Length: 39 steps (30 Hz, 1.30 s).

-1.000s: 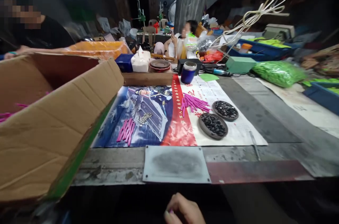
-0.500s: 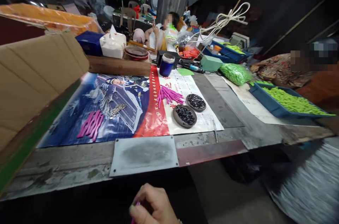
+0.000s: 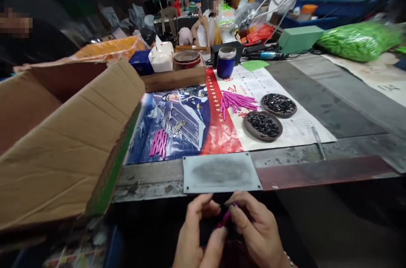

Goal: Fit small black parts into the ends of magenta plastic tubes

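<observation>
A small magenta stick-like piece [image 3: 226, 218] is held low in front of the table edge, between my two hands. My right hand [image 3: 258, 228] pinches its upper end between thumb and finger. The thumb of my left hand [image 3: 199, 232] presses at its lower end, index finger curled above; the other fingers are hidden. On the poster [image 3: 222, 143] lie a fanned pile of magenta sticks [image 3: 239, 101] and a smaller group of wavy magenta pieces [image 3: 157, 143]. Small shiny beads [image 3: 178, 127] sit beside that group. Two round dishes [image 3: 263, 138] [image 3: 294, 113] hold small black pieces.
A large open cardboard box [image 3: 79, 145] stands at the left. A grey plate [image 3: 222, 187] is fixed at the table edge, with a pen-like tool [image 3: 318, 143] to its right. Behind are a blue jar [image 3: 226, 67], a tissue pack [image 3: 161, 56] and a green bag [image 3: 361, 42]. Other people sit farther back.
The view has swung left, so the table things appear farther right. My left hand has come into view and meets the right hand at the magenta piece, which the right hand held earlier.
</observation>
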Each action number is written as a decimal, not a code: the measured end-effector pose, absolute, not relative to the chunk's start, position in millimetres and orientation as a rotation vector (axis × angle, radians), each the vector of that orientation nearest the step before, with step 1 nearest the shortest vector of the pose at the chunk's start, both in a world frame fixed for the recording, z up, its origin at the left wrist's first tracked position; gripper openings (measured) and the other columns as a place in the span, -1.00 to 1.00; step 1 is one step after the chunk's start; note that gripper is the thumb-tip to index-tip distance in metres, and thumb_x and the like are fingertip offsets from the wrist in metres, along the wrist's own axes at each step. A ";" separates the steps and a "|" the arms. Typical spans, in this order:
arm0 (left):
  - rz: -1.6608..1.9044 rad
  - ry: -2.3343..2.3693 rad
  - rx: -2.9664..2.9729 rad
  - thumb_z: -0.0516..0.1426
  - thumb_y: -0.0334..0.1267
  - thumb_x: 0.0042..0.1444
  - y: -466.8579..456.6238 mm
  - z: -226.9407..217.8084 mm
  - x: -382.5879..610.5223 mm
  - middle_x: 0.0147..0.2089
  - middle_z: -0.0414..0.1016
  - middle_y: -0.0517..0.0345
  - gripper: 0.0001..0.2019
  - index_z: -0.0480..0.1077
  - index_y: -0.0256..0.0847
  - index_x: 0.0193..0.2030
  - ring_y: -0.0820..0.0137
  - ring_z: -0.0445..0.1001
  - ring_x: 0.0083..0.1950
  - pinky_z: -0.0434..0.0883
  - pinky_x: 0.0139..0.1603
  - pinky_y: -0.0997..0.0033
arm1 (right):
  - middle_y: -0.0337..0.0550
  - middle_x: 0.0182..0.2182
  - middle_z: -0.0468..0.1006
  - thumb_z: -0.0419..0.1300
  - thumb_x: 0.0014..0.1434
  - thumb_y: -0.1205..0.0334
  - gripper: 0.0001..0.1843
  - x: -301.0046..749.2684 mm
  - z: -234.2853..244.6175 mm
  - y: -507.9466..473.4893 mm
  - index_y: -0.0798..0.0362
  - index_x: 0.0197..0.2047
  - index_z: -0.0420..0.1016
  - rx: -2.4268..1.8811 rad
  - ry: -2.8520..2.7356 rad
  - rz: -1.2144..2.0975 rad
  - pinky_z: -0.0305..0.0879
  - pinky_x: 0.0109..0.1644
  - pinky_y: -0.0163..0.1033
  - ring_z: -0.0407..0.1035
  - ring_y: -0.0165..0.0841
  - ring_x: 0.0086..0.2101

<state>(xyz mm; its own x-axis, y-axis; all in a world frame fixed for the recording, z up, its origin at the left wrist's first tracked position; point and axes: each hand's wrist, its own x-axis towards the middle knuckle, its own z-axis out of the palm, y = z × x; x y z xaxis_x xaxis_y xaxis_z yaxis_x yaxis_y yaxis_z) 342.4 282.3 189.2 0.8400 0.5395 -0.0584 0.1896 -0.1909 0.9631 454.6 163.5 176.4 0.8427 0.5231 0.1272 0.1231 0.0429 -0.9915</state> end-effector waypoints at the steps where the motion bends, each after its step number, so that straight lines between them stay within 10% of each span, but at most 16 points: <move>1: 0.294 0.508 1.733 0.14 -0.09 0.35 280.0 187.5 346.2 0.07 0.53 -0.03 -0.61 0.35 -0.10 0.25 0.21 0.53 0.06 0.48 0.14 0.16 | -0.20 -0.49 0.51 0.16 0.36 0.04 -0.70 454.1 176.8 163.0 0.01 -0.33 0.53 -1.523 -0.549 0.301 0.35 -0.43 -0.38 0.43 -0.40 -0.51; 7: 0.068 0.314 1.461 -0.02 -0.13 0.45 269.3 193.6 364.4 -0.25 0.53 0.10 -0.65 0.29 -0.13 0.29 0.41 0.48 -0.33 0.48 -0.22 0.45 | -0.30 -0.49 0.49 0.20 0.33 0.24 -0.84 453.3 184.0 161.4 0.00 -0.33 0.50 -1.587 -0.638 0.177 0.35 -0.43 -0.45 0.40 -0.47 -0.52; 13: 0.286 0.391 1.338 0.05 -0.19 0.42 251.8 188.6 363.8 -0.05 0.56 0.09 -0.77 0.44 -0.06 0.12 0.40 0.52 -0.07 0.46 0.08 0.44 | -0.32 -0.49 0.44 0.22 0.30 0.27 -0.90 453.3 184.3 157.1 0.00 -0.30 0.42 -1.710 -0.734 -0.032 0.31 -0.45 -0.42 0.36 -0.48 -0.54; 19: 0.284 0.438 1.207 0.14 -0.15 0.37 241.3 182.0 359.2 -0.41 0.40 0.24 -0.80 0.52 -0.16 -0.02 0.54 0.37 -0.42 0.40 -0.32 0.62 | -0.38 -0.68 0.22 -0.12 0.49 0.20 -0.54 451.9 180.4 156.9 0.00 -0.50 0.18 -1.612 -0.664 0.331 0.07 -0.61 -0.40 0.13 -0.51 -0.69; 26: 0.289 0.493 1.118 0.19 -0.12 0.33 242.0 186.2 359.2 -0.44 0.39 0.27 -0.82 0.52 -0.17 -0.09 0.57 0.34 -0.44 0.37 -0.35 0.63 | -0.37 -0.63 0.20 0.07 0.40 0.22 -0.58 460.2 180.8 152.8 0.02 -0.52 0.18 -1.681 -0.664 0.172 0.06 -0.57 -0.39 0.12 -0.52 -0.63; 29: 0.248 0.500 1.139 0.18 -0.12 0.33 240.6 188.1 357.6 -0.44 0.42 0.25 -0.82 0.51 -0.17 -0.10 0.56 0.35 -0.44 0.33 -0.37 0.63 | -0.33 -0.48 0.32 0.18 0.33 0.20 -0.85 458.6 180.4 154.0 0.00 -0.30 0.34 -1.680 -0.498 0.058 0.19 -0.52 -0.39 0.19 -0.50 -0.57; 32: 0.195 0.484 1.252 0.16 -0.16 0.35 246.4 191.7 356.7 -0.34 0.48 0.18 -0.83 0.52 -0.17 -0.09 0.50 0.40 -0.36 0.37 -0.31 0.57 | -0.23 -0.25 0.42 0.45 0.03 0.21 -0.46 462.5 183.1 156.5 -0.04 0.04 0.34 -1.693 -0.481 0.092 0.33 -0.45 -0.35 0.29 -0.47 -0.47; 39: 0.201 0.311 1.750 0.06 -0.32 0.41 318.3 199.7 363.6 -0.32 0.52 0.19 -0.80 0.48 -0.12 0.04 0.46 0.50 -0.29 0.40 -0.22 0.51 | -0.14 -0.20 0.50 0.36 0.16 0.24 -0.66 510.4 175.7 128.8 0.00 -0.01 0.41 -1.749 -0.350 -0.219 0.44 -0.28 -0.29 0.47 -0.37 -0.29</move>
<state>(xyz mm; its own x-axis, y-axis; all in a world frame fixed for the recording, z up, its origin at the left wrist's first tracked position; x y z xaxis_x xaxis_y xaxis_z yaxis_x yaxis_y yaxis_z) 363.6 318.3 199.7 0.9478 0.3168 -0.0362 0.0974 -0.1796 0.9789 510.4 128.8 175.7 0.9356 0.1132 0.3346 0.3503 -0.1776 -0.9196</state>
